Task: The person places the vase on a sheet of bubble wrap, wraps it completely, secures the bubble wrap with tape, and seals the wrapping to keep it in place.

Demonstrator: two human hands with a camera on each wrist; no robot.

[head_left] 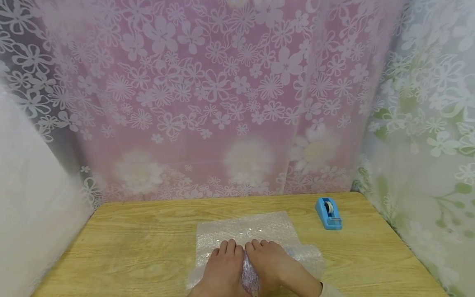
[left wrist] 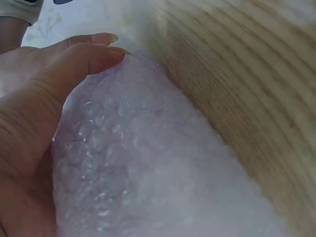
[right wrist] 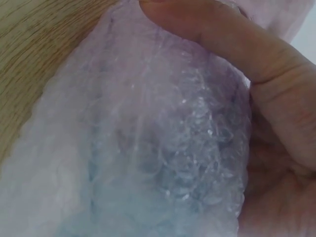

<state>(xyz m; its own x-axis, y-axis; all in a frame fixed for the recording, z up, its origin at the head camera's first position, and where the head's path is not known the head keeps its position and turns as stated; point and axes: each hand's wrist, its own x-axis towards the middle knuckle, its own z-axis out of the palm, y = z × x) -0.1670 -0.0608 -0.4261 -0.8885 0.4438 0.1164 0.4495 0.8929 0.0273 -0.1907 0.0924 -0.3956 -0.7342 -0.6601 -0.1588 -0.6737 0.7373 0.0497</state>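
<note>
Bubble wrap [head_left: 249, 227], partly rolled; left hand [head_left: 224, 266] and right hand [head_left: 270, 260], fingers curled round it. Uneven pressure could skew it; slack grip could let it unwind.

I see a pink curtain [head_left: 237, 90] patterned in white flowers, a pale curtain [head_left: 438, 185] with green leaves, a yellow-brown, wood-grained table [head_left: 137, 247], a blue tape dispenser [head_left: 328, 216] and milky, lilac-tinged bubble wrap [head_left: 246, 227].
</note>
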